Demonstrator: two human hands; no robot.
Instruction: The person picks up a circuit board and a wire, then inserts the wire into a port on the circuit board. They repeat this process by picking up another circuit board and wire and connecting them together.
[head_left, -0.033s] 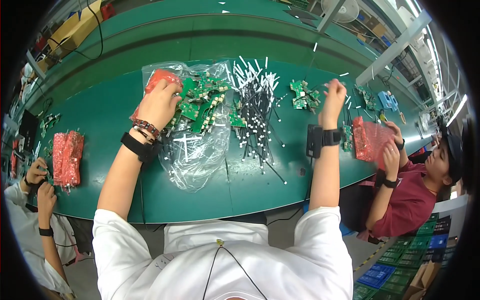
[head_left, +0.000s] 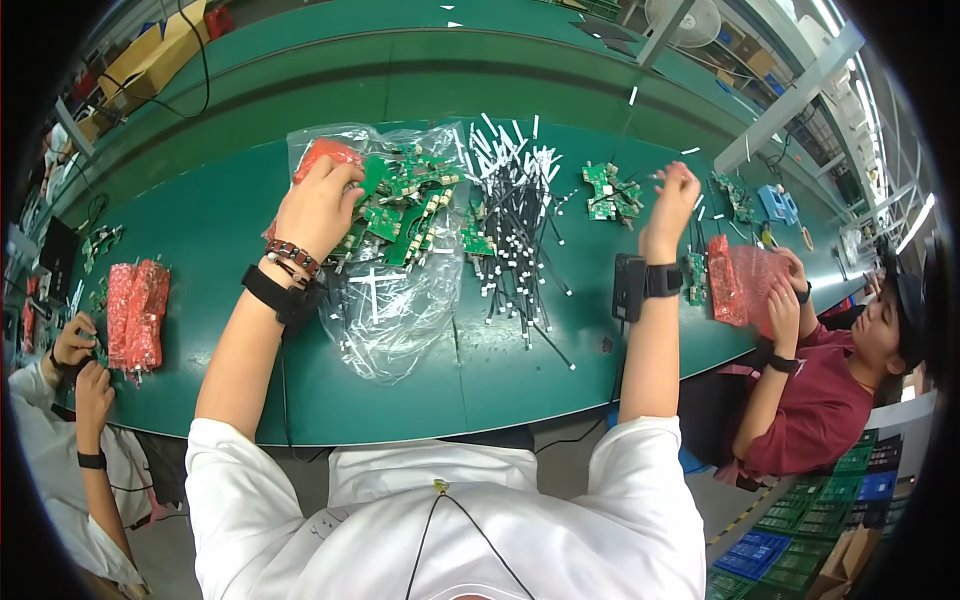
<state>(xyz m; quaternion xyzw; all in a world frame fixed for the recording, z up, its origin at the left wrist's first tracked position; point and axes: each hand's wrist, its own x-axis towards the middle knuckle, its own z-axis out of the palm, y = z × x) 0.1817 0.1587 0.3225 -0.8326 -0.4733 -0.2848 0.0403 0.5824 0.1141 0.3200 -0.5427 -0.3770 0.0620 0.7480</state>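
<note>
My left hand (head_left: pixel 318 205) rests at the upper left of a clear plastic bag, over red bubble wrap (head_left: pixel 325 155). Its fingers are bent and closed on the edge of a green circuit board (head_left: pixel 373 178); the grip is partly hidden. More circuit boards (head_left: pixel 405 215) lie heaped on the plastic bag (head_left: pixel 395 340). My right hand (head_left: pixel 672 205) is raised over the right part of the table, beside a small group of circuit boards (head_left: pixel 610 192). Its fingers are bent but apart, with nothing visible between them.
Black cables with white ends (head_left: pixel 515 210) lie piled between my hands on the green table (head_left: pixel 400 415). Rolled red bubble wrap (head_left: pixel 138 318) lies at the left near a person's hands. Another person (head_left: pixel 820 400) at the right handles red bubble wrap (head_left: pixel 735 285). A blue tool (head_left: pixel 777 203) lies beyond.
My right hand's fingers have shifted slightly. At the right, the other person's hands and bubble wrap have moved a little. My left hand keeps its place.
</note>
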